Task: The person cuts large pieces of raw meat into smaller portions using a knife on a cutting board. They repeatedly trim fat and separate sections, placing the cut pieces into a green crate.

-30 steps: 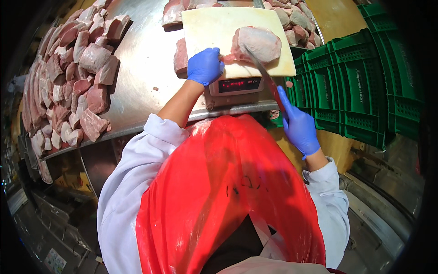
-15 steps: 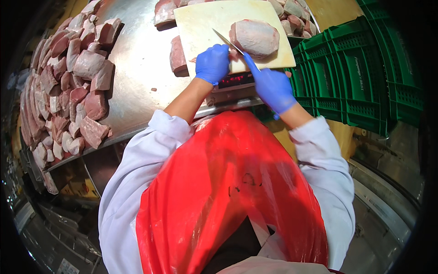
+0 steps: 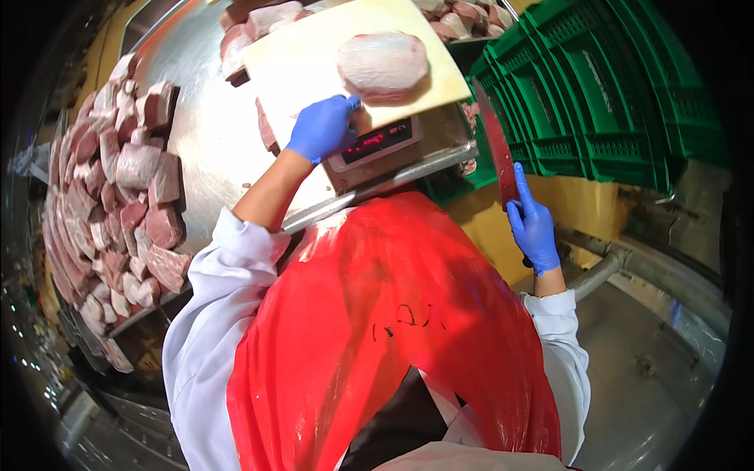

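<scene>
A thick slab of pale pink meat (image 3: 382, 64) lies on the white cutting board (image 3: 287, 67), which rests on a scale (image 3: 385, 145) with a lit red display. My left hand (image 3: 323, 128), in a blue glove, is curled closed over the board's near edge, just below the meat. Its fingertips are partly hidden, and whatever they pinch does not show clearly. Off to the right, beyond the table's edge, my gloved right hand (image 3: 536, 230) grips a knife (image 3: 496, 141). The long blade points away from me and reflects red; the handle is covered by my fingers.
Many meat pieces (image 3: 137, 169) are heaped on the left of the metal table (image 3: 206, 129). More chunks (image 3: 255, 27) sit behind the board. Green crates (image 3: 581, 94) stand at the right, near the blade. Small scraps (image 3: 469, 166) show below the table's right corner.
My right hand has drawn the knife away from the meat, out to the right and nearer me. My left hand stays by the board's near edge. The view has shifted, moving the board leftward.
</scene>
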### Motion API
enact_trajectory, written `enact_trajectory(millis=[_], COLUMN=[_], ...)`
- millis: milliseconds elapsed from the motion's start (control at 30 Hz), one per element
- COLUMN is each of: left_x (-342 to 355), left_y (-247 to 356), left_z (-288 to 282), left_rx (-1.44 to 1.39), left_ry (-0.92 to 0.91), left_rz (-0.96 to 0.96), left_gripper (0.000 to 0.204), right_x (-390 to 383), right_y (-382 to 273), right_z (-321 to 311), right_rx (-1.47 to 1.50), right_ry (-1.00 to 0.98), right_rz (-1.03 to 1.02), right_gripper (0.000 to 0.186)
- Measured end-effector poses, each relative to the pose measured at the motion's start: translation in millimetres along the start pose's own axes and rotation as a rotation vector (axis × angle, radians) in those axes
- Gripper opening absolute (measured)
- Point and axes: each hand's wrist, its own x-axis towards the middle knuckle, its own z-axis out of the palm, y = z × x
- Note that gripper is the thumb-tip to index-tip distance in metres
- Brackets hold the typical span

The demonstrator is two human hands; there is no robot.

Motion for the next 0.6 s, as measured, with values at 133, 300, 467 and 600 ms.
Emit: enact_trajectory(millis=[133, 300, 467, 600], left_x=[24, 126, 219, 151], left_y=[66, 149, 174, 148], left_z=[-12, -42, 54, 104], left_rx=[-0.764, -1.077, -1.445, -0.628], left_ry=[-0.107, 0.231, 0.212, 0.368], left_rz=[-0.011, 0.212, 0.283, 0.178], left_gripper=[0.016, 0.025, 0.023, 0.049], right_x=[-19, -31, -20, -9], right_y=[25, 64, 94, 107], right_z=[7, -4, -9, 9], right_rx=[0.353, 0.514, 0.628, 0.661], right_ry=[0.152, 0.364, 0.360, 0.327], right_rz=[0.234, 0.390, 0.364, 0.370], right_gripper=[0.075, 0.076, 0.077, 0.081])
